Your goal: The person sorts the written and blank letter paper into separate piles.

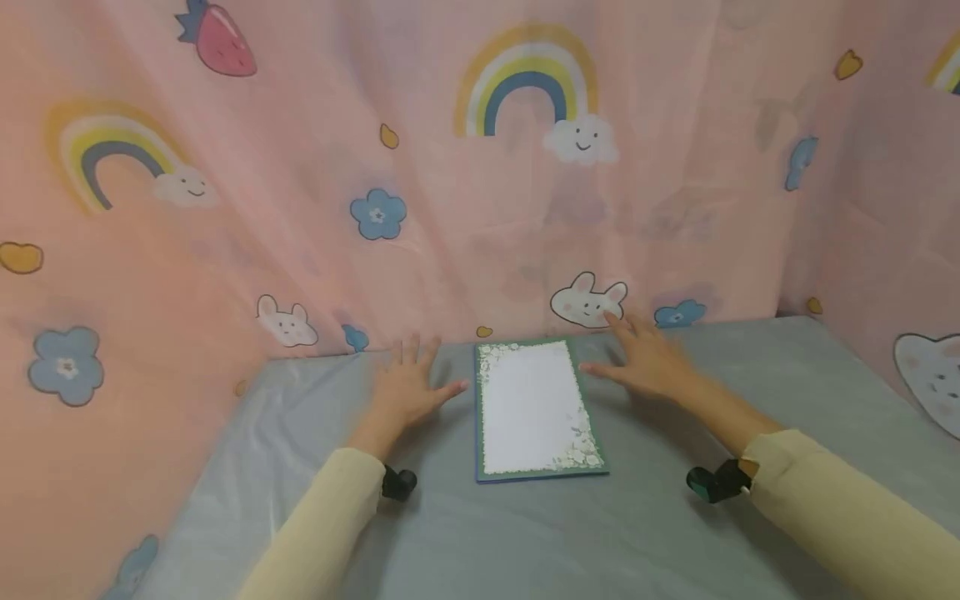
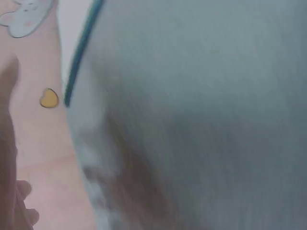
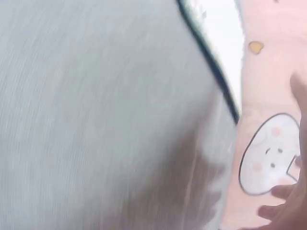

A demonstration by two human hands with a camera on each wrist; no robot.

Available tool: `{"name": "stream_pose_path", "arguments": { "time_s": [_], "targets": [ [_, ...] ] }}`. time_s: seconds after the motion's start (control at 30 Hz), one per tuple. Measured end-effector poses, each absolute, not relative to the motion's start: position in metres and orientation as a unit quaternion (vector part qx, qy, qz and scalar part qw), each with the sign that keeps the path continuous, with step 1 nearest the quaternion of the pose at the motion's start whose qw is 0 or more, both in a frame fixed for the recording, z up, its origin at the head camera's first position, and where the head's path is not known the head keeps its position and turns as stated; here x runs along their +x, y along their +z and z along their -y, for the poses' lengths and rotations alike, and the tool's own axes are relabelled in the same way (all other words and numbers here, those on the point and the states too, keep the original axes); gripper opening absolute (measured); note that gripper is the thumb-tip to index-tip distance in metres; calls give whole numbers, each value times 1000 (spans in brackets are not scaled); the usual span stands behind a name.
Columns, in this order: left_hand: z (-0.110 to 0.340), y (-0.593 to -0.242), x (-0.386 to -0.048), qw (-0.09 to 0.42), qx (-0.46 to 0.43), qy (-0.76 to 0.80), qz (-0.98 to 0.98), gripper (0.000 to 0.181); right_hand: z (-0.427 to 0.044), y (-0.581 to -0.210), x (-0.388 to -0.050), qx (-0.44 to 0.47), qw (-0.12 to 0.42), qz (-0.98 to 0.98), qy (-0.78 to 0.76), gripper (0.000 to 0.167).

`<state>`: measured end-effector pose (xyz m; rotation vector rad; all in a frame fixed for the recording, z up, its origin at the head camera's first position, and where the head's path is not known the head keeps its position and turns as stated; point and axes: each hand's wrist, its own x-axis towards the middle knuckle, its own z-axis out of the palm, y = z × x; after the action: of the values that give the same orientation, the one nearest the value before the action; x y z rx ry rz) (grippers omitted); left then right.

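Note:
A flat rectangular pad or booklet [image 1: 531, 408] lies on the grey-covered table, with a white middle, a green border and white flowers at two corners. Its blue-green edge shows in both wrist views, on the pad's side [image 2: 81, 43] and again on the pad's other side [image 3: 223, 45]. To its left, my left hand [image 1: 408, 390] is held with fingers spread and thumb toward the pad, apart from it. On the other side my right hand [image 1: 651, 362] has its fingers spread too, thumb near the pad's upper right edge. Neither hand holds anything.
Grey cloth [image 1: 525, 542] covers the table. Behind and at both sides hangs a pink curtain [image 1: 465, 225] printed with rainbows, rabbits and flowers, meeting the table's far edge. A dark wrist camera [image 1: 399, 483] sits at the left cuff, another camera [image 1: 718, 482] at the right.

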<state>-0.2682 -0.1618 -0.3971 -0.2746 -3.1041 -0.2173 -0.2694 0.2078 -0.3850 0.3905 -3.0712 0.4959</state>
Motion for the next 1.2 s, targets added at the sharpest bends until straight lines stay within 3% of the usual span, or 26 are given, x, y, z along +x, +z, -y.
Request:
{"name": "stream_pose_path", "arguments": {
  "time_s": [0.27,0.53,0.83,1.2],
  "targets": [
    [122,-412,-262,-19,-74,-311,947,70,-201,-398,-263,44,-37,928,367,94],
    [110,-434,-272,1,-54,-425,904,58,-182,-424,-256,-17,-43,888,458,82],
    [105,-450,-273,37,5,-487,873,52,-167,-447,-256,13,41,903,428,66],
    [108,-461,-279,81,-59,-379,920,51,-162,-458,-256,92,124,933,325,60]
  ]
}}
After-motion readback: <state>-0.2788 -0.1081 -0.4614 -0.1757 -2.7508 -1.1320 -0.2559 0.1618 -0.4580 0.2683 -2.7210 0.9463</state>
